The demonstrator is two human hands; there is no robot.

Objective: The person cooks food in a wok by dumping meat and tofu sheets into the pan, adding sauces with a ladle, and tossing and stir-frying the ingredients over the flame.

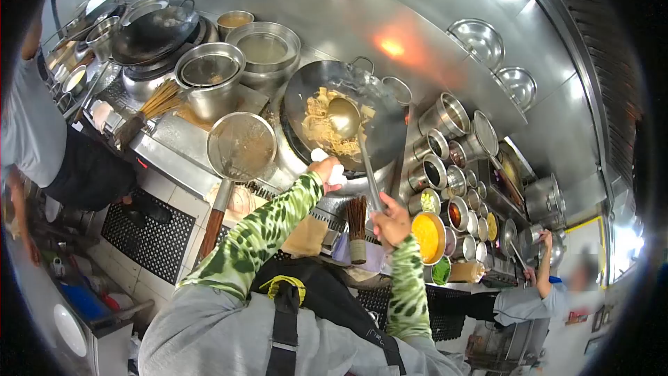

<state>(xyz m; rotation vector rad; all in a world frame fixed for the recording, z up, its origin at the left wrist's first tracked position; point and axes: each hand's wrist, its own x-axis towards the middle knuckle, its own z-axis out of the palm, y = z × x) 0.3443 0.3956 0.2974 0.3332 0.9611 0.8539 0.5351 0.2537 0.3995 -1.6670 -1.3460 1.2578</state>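
Note:
A dark wok (pixel 309 83) sits on the burner in front of me, with pale strips of food (pixel 321 125) inside. My left hand (pixel 324 168) is closed around a folded white cloth (pixel 337 175) at the wok's near rim; whether it grips the rim through the cloth is hidden. In my right hand (pixel 392 223) is the long handle of a ladle (pixel 344 118), whose round metal bowl rests among the food. Below the wok, between my arms, a bundled bamboo brush (pixel 357 226) stands near a light-coloured cloth (pixel 306 235).
Left of the wok lie a wooden-handled strainer (pixel 241 146) and metal pots (pixel 209 73). To the right are several seasoning containers and a bowl of yellow liquid (pixel 426 238). One person (pixel 42 118) stands at left, another (pixel 536 299) at right. Orange glare shows on the back wall.

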